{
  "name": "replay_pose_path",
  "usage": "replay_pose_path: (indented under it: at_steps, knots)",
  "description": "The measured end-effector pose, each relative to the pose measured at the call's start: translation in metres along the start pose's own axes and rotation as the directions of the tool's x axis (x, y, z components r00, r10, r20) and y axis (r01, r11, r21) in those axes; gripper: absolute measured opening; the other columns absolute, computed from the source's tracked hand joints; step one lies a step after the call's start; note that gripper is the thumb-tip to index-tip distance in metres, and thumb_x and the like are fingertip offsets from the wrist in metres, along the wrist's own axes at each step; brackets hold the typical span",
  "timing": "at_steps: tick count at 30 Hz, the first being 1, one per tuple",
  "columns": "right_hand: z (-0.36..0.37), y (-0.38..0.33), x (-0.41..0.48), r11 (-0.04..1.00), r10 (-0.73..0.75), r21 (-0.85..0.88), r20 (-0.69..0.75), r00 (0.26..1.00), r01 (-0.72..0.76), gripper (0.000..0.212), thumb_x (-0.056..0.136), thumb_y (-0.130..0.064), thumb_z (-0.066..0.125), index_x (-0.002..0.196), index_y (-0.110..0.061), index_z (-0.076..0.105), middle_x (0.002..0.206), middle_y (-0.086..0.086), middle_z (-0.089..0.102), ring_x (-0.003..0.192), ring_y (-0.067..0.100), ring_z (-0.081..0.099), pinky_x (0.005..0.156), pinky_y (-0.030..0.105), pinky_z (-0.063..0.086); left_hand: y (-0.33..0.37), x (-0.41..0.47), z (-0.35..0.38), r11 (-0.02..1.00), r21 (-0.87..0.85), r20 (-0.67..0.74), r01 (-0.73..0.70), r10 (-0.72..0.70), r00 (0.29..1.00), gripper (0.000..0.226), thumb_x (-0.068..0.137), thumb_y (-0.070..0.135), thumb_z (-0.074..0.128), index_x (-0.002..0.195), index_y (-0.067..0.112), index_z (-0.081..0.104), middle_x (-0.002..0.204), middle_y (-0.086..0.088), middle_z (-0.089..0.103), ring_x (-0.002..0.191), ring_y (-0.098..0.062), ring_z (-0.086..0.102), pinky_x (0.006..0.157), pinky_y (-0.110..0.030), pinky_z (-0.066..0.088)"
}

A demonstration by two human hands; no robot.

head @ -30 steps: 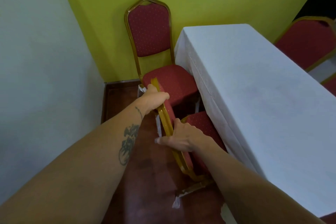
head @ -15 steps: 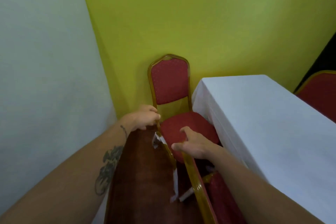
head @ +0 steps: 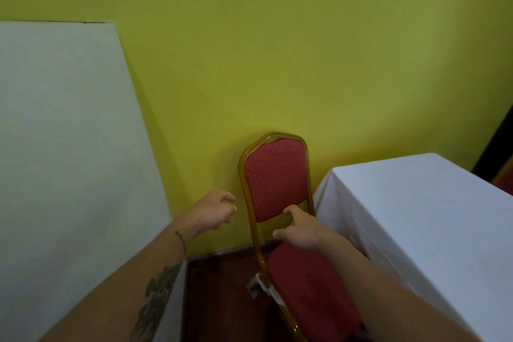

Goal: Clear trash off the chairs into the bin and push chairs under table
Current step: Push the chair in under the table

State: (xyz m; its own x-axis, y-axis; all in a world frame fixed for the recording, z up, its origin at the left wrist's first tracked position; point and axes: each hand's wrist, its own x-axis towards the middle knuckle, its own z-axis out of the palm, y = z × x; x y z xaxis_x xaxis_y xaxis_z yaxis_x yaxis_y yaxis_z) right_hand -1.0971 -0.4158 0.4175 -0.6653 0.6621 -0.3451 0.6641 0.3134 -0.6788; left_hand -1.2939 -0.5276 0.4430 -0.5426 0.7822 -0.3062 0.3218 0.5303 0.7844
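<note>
Reaching with loosely spread fingers, nothing held: right hand (head: 301, 230) nearly touching the lower backrest of the chair (head: 276, 179), left hand (head: 213, 214) half-curled just left of its frame. Standing upright against the far wall, left of the table (head: 422, 219), seat running nearward. Having let go of the nearer chair gripped a second ago, now out of view.

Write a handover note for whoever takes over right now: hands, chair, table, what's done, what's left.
Left hand: empty, fingers loosely curled, just left of the chair back, not touching it.
Right hand: open, reaching at the gap under the backrest; contact unclear.
Chair stands against the yellow wall by the corner of the table, not pushed under.
No trash visible on the seat; white scraps cling to the frame by the seat.
Left: push this chair in. Bin not in view.
</note>
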Motion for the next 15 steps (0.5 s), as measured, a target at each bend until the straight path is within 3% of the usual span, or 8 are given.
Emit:
replay_pose_path:
  at_steps: [2,5,7,11,15]
  knots:
    - [-0.011,-0.010,0.044,1.000,0.009,0.029,-0.009,1.000,-0.009,0.070,0.091,-0.038,0.068,0.148,-0.016,0.033,0.115,0.000,0.057,0.097,0.014,0.057,0.078,0.031,0.044,0.000,0.037,-0.008,1.000,0.014,0.007,0.006,-0.006,1.000,0.035,0.094,0.015,0.056,0.129,0.014,0.057,0.115,-0.014,0.067,0.097,-0.026,0.069,0.065,-0.029,0.046]
    - [-0.029,-0.021,0.115,0.999,0.024,0.049,-0.028,0.999,-0.023,0.068,0.092,-0.038,0.068,0.147,-0.017,0.035,0.138,0.007,0.051,0.119,0.024,0.051,0.093,0.034,0.041,0.002,0.097,-0.016,0.999,0.031,-0.004,0.012,-0.012,1.000,0.036,0.093,0.018,0.056,0.129,0.015,0.057,0.111,-0.015,0.069,0.091,-0.024,0.068,0.063,-0.029,0.045]
    - [-0.041,-0.026,0.162,0.997,0.038,0.075,-0.035,0.999,-0.035,0.067,0.093,-0.038,0.066,0.148,-0.017,0.035,0.146,0.010,0.046,0.129,0.028,0.047,0.095,0.035,0.039,0.009,0.136,-0.018,0.999,0.032,-0.011,0.013,-0.013,1.000,0.037,0.092,0.016,0.055,0.129,0.014,0.057,0.107,-0.013,0.069,0.088,-0.022,0.066,0.060,-0.025,0.043]
    - [-0.064,-0.033,0.244,0.985,0.102,0.139,-0.019,0.995,-0.098,0.064,0.093,-0.037,0.063,0.147,-0.019,0.034,0.130,0.010,0.049,0.121,0.030,0.051,0.101,0.047,0.046,0.032,0.207,-0.017,0.999,0.030,0.016,0.016,-0.017,1.000,0.036,0.093,0.012,0.055,0.129,0.011,0.057,0.092,-0.005,0.062,0.086,-0.021,0.061,0.056,-0.025,0.040]
    - [-0.093,-0.038,0.342,0.973,0.140,0.187,-0.019,0.990,-0.134,0.062,0.090,-0.036,0.063,0.145,-0.019,0.038,0.132,0.013,0.052,0.118,0.031,0.053,0.103,0.048,0.047,0.053,0.294,-0.023,0.999,0.041,-0.004,0.034,-0.034,0.999,0.040,0.090,0.011,0.055,0.130,0.012,0.058,0.099,-0.005,0.059,0.086,-0.018,0.059,0.064,-0.025,0.043]
